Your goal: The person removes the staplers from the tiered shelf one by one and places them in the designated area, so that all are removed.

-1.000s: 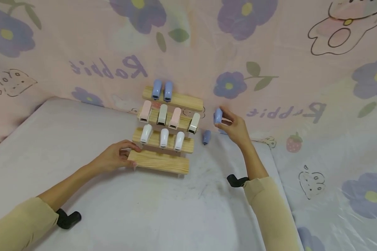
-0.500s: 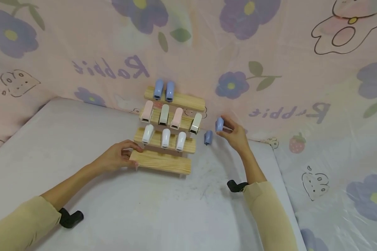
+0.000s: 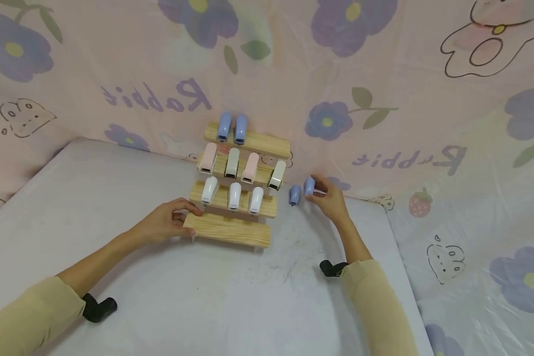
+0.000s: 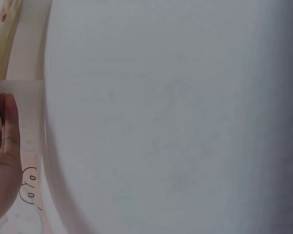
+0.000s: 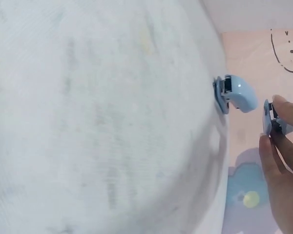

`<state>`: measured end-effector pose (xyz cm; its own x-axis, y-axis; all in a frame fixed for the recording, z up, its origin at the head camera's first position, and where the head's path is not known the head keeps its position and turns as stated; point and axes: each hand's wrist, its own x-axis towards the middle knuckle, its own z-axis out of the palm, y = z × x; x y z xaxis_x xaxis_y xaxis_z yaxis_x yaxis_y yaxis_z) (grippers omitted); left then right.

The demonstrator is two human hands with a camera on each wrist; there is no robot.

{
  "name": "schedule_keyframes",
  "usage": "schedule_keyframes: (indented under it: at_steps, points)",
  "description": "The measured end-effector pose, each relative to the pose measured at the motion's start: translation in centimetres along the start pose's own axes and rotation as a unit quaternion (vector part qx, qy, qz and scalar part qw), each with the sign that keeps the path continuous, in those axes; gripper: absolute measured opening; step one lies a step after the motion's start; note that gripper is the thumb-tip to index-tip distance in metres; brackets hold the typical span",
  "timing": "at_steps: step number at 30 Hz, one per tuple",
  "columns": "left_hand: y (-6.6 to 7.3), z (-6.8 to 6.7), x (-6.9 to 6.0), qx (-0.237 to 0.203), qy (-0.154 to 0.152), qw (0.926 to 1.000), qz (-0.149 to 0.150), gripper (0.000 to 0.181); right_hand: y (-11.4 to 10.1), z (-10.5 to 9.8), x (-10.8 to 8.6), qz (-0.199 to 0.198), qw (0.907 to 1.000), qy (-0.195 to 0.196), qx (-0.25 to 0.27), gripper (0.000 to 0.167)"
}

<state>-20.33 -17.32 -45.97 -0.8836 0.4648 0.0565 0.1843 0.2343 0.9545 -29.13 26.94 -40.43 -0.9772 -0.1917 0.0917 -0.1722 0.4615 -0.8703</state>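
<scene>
A blue mini stapler point(image 3: 309, 186) is pinched between the thumb and fingers of my right hand point(image 3: 331, 200). In the right wrist view its base hangs a little above the table. Just left of it, a second blue stapler point(image 3: 294, 195) stands on the table, apart from the held one. My left hand point(image 3: 163, 221) grips the left end of the bottom shelf point(image 3: 231, 230) of a wooden tiered rack. Higher tiers carry two blue staplers point(image 3: 232, 127) at the top, pink and grey-green staplers point(image 3: 250, 168) below, then white staplers point(image 3: 234, 196).
A white-covered table point(image 3: 231, 306) lies under everything. Behind and to the right hangs a pink curtain point(image 3: 276, 79) printed with flowers and rabbits. Each forearm wears a black wrist mount, one on the left point(image 3: 99, 308) and one on the right point(image 3: 333, 269).
My right hand has lowered with the blue stapler, coming down beside the one standing on the table. The left hand keeps its grip on the bottom shelf.
</scene>
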Motion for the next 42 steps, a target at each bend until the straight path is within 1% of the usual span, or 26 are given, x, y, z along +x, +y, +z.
schedule_keyframes:
  at_steps: [2,4,8,11,13,20,27,32,36,39,42]
  points:
    - [0.0,0.0,0.0,-0.001,0.001,1.0,0.002,0.046,0.9,0.1,0.2,0.001,0.9999,0.001,0.016,0.068]
    - [0.1,0.0,0.0,0.001,0.001,1.0,0.004,0.046,2.1,0.2,0.5,-0.001,0.9999,0.005,0.015,0.068]
    - [0.2,0.0,0.1,0.006,-0.002,1.0,0.006,0.046,4.3,0.4,0.5,0.014,0.9997,0.01,-0.015,0.069]
    - [0.4,0.0,0.2,0.009,-0.009,0.9999,0.002,0.046,5.1,0.5,0.1,0.033,0.9988,0.012,-0.035,0.07]
    - [0.5,0.0,0.3,0.007,-0.012,0.9999,-0.002,0.046,5.5,0.5,0.0,0.04,0.9983,0.016,-0.039,0.07]
    - [0.5,0.1,0.3,0.005,-0.011,0.9999,-0.006,0.046,6.3,0.9,0.3,0.055,0.9969,0.018,-0.052,0.068]
    - [0.6,0.0,0.1,0.005,-0.007,0.9999,-0.01,0.045,6.1,1.5,0.9,0.031,0.9982,0.02,-0.047,0.067]
    - [0.7,-0.1,0.0,0.006,-0.008,0.9999,-0.014,0.045,6.0,1.9,1.0,0.041,0.9977,0.017,-0.052,0.067]
    - [0.4,-0.1,0.0,0.004,-0.006,0.9999,-0.015,0.046,5.9,2.0,1.1,0.048,0.997,0.004,-0.06,0.07]
    - [0.3,-0.1,0.0,0.001,-0.005,0.9999,-0.015,0.046,5.8,1.8,1.2,0.045,0.9965,-0.004,-0.069,0.074]
    - [0.1,-0.1,0.0,0.0,-0.004,0.9999,-0.014,0.047,5.6,1.6,1.2,0.033,0.9974,0.001,-0.064,0.072]
